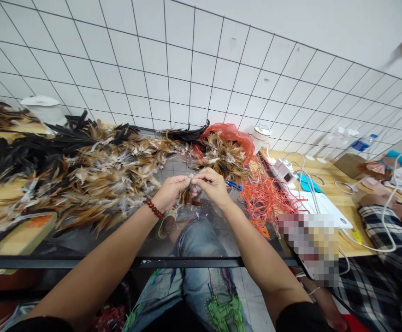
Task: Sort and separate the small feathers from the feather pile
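Observation:
Both hands meet over the dark glass-like tabletop. My left hand, with a red bead bracelet at its wrist, pinches the pale base of a small brown feather bunch. Thumb and fingers of my right hand are pressed together at that same base. Brown tips of the bunch hang below the fingers. A large heap of brown and white feathers spreads to the left of my hands. Another brown feather pile lies just behind them. Beside my right hand is a small blue tool.
Tangled orange-red strips lie to the right, near a red plastic bag and a white lidded cup. Black feathers sit at far left. White cables cross the right side, where a person in a plaid sleeve sits.

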The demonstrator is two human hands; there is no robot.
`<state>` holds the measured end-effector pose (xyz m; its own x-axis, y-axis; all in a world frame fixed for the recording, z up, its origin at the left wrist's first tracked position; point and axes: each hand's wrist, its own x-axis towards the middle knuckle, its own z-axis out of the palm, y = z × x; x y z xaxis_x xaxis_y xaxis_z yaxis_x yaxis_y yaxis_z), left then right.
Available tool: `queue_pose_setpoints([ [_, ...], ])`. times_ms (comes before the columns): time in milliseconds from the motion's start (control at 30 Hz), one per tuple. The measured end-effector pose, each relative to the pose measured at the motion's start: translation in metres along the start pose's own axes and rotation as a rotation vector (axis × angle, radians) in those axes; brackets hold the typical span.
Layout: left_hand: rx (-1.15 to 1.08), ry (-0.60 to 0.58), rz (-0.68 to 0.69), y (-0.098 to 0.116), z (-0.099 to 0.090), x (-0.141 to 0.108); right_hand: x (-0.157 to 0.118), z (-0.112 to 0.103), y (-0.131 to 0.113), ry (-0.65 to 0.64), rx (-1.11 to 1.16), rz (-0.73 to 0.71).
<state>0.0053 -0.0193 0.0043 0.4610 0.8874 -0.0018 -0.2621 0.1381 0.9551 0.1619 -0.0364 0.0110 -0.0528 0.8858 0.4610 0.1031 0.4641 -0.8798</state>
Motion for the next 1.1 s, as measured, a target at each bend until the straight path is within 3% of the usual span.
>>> queue_pose_setpoints([
  [133, 0.048, -0.063, 0.001, 0.000, -0.001, -0.001, 0.000, -0.001, 0.002, 0.037, -0.027, -0.053],
  [300, -0.005, -0.017, -0.006, 0.001, 0.000, -0.001, 0.004, 0.000, 0.011, 0.136, 0.039, 0.021],
  [433, -0.002, -0.019, -0.013, 0.001, 0.000, -0.001, 0.004, 0.001, 0.014, 0.022, 0.174, 0.150],
  [567, -0.002, -0.079, -0.024, 0.000, -0.001, -0.001, 0.001, 0.003, 0.010, -0.075, 0.175, 0.123],
  [800, -0.064, -0.138, -0.049, 0.003, 0.005, -0.003, 0.001, 0.004, 0.005, 0.049, 0.068, 0.046],
  [967, -0.032, -0.060, 0.014, -0.001, 0.003, -0.002, -0.001, 0.013, 0.008, 0.061, 0.085, 0.069],
  [1100, -0.060, -0.021, 0.066, -0.001, -0.001, 0.000, 0.001, 0.018, 0.012, 0.187, 0.093, 0.069],
])
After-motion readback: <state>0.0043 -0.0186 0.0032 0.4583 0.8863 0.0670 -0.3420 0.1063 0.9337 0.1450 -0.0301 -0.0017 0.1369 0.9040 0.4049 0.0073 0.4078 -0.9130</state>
